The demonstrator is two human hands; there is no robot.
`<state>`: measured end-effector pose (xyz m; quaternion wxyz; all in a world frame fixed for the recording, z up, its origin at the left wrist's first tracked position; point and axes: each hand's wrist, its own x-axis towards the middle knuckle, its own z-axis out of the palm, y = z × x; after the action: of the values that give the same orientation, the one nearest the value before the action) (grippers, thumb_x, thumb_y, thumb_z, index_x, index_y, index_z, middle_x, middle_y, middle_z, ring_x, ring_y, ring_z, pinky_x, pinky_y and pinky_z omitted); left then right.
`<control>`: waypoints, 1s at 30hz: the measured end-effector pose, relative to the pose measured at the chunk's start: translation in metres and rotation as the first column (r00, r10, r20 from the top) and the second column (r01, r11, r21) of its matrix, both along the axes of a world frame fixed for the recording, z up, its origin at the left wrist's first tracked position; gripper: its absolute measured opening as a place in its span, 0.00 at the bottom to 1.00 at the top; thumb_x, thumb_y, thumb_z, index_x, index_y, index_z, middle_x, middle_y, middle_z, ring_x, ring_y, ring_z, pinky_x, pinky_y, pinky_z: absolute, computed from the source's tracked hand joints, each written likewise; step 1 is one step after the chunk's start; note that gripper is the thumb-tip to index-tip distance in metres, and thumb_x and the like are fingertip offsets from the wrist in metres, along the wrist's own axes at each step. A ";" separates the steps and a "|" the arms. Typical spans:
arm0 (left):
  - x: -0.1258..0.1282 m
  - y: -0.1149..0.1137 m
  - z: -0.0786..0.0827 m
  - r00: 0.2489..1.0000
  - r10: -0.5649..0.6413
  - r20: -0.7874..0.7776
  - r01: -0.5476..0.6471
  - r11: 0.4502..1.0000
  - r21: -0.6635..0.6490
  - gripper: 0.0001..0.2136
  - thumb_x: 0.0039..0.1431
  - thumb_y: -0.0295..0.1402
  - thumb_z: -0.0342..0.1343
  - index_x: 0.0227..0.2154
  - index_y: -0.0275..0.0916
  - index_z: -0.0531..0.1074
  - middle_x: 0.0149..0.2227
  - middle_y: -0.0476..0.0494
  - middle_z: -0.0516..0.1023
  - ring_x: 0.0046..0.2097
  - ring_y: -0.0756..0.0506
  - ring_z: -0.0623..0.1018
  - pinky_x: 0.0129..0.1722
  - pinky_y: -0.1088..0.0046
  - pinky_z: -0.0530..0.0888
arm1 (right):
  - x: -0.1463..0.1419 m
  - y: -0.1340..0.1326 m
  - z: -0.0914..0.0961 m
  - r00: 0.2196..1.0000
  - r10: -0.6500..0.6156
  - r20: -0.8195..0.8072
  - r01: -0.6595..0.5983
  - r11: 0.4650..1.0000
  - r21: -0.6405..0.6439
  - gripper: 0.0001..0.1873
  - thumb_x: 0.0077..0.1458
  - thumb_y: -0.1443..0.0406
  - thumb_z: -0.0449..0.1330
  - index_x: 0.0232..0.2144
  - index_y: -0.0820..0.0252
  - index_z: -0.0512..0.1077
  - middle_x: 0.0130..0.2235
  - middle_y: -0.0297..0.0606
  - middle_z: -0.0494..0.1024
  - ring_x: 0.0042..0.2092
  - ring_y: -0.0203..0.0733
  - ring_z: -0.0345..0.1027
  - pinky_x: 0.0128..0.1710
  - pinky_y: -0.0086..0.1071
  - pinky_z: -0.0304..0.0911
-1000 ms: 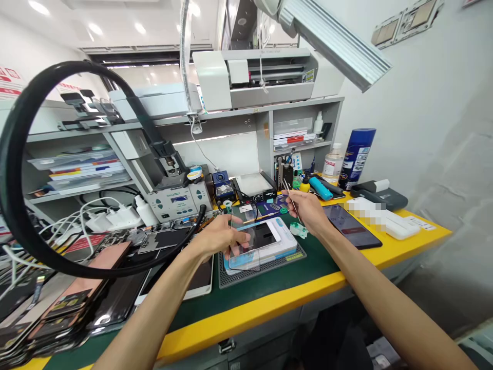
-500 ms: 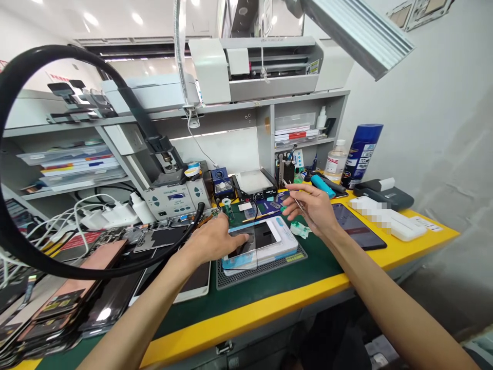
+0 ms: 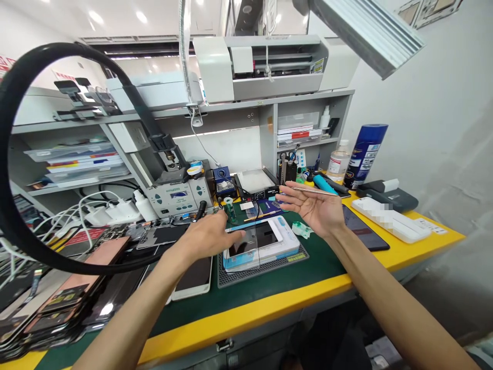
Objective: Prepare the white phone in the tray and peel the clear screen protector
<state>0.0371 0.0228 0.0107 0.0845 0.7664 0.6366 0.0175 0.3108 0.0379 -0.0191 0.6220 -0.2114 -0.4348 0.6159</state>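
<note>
My left hand [image 3: 204, 236] reaches over a white-framed phone [image 3: 267, 234], thumb and fingers gripping the upper edge of a clear, thin sheet [image 3: 250, 255]. That sheet overlaps the left part of the phone's dark screen; whether the two touch I cannot tell. The phone lies on a white and blue box [image 3: 283, 252], which sits on a grey perforated mat [image 3: 234, 280]. To the right, my right hand [image 3: 311, 208] is turned palm up in the air with its fingers stretched, and slim metal tweezers [image 3: 314, 191] rest across it by the thumb.
A crumpled green-white wrapper [image 3: 302, 229] lies right of the box. A dark tablet [image 3: 365, 231] is beyond my right wrist. Stacked phone parts [image 3: 73, 288] and a thick black hose [image 3: 5, 154] fill the left. Behind stand a soldering station [image 3: 223, 180] and spray can [image 3: 365, 154].
My right hand has rolled palm up and its fingers have straightened, so the tweezers now lie nearly level, pointing right. My left hand stays at the clear sheet. The view has shifted slightly.
</note>
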 end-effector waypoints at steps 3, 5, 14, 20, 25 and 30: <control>-0.013 0.010 0.002 0.981 0.130 0.145 -0.145 0.984 0.101 0.28 0.52 0.57 0.55 0.45 0.37 0.73 0.43 0.34 0.82 0.45 0.31 0.80 0.35 0.64 0.70 | -0.003 0.001 -0.001 0.998 -0.029 0.050 0.029 1.000 0.003 0.13 0.54 0.70 0.63 0.43 0.63 0.79 0.48 0.46 0.83 0.48 0.51 0.79 0.45 0.40 0.77; -0.016 0.018 -0.002 0.963 0.180 0.199 -0.208 0.969 0.131 0.28 0.54 0.54 0.55 0.48 0.35 0.72 0.42 0.34 0.82 0.47 0.32 0.79 0.37 0.65 0.70 | -0.006 0.001 -0.003 0.994 -0.070 0.088 0.069 0.998 0.011 0.12 0.55 0.67 0.67 0.43 0.63 0.79 0.46 0.46 0.83 0.45 0.49 0.80 0.42 0.38 0.78; -0.003 0.049 -0.033 0.917 0.151 0.369 -0.249 0.940 0.235 0.30 0.54 0.52 0.58 0.52 0.33 0.69 0.52 0.32 0.79 0.53 0.35 0.77 0.42 0.68 0.71 | -0.020 0.000 0.000 0.957 -0.186 0.223 0.184 0.982 0.027 0.21 0.46 0.56 0.74 0.37 0.67 0.81 0.32 0.45 0.83 0.32 0.42 0.80 0.31 0.30 0.78; -0.002 0.054 -0.039 0.915 0.101 0.391 -0.231 0.926 0.299 0.16 0.57 0.49 0.57 0.33 0.39 0.76 0.36 0.37 0.82 0.41 0.35 0.80 0.33 0.66 0.69 | -0.043 0.001 0.018 0.917 -0.209 0.339 0.196 0.978 0.074 0.22 0.46 0.55 0.74 0.35 0.69 0.80 0.32 0.48 0.83 0.32 0.45 0.80 0.32 0.33 0.79; -0.004 0.045 -0.032 0.912 0.026 0.409 -0.212 0.884 0.417 0.12 0.61 0.44 0.54 0.34 0.40 0.75 0.31 0.40 0.80 0.37 0.38 0.79 0.31 0.68 0.67 | -0.072 0.008 0.038 0.905 -0.233 0.356 0.180 0.968 0.178 0.20 0.47 0.56 0.73 0.33 0.68 0.79 0.30 0.46 0.83 0.29 0.46 0.80 0.29 0.33 0.80; -0.012 0.027 -0.020 0.912 -0.089 0.400 -0.180 0.790 0.586 0.11 0.64 0.42 0.53 0.37 0.40 0.74 0.36 0.41 0.78 0.42 0.41 0.76 0.38 0.68 0.68 | -0.091 0.006 0.045 0.876 -0.329 0.353 0.209 0.918 0.338 0.18 0.52 0.55 0.70 0.34 0.66 0.78 0.29 0.43 0.83 0.29 0.47 0.80 0.30 0.35 0.80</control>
<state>0.0252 0.0493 -0.0089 -0.0373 0.7152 0.5832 0.3834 0.2200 0.0437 0.0259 0.6234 -0.2992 -0.6049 0.3950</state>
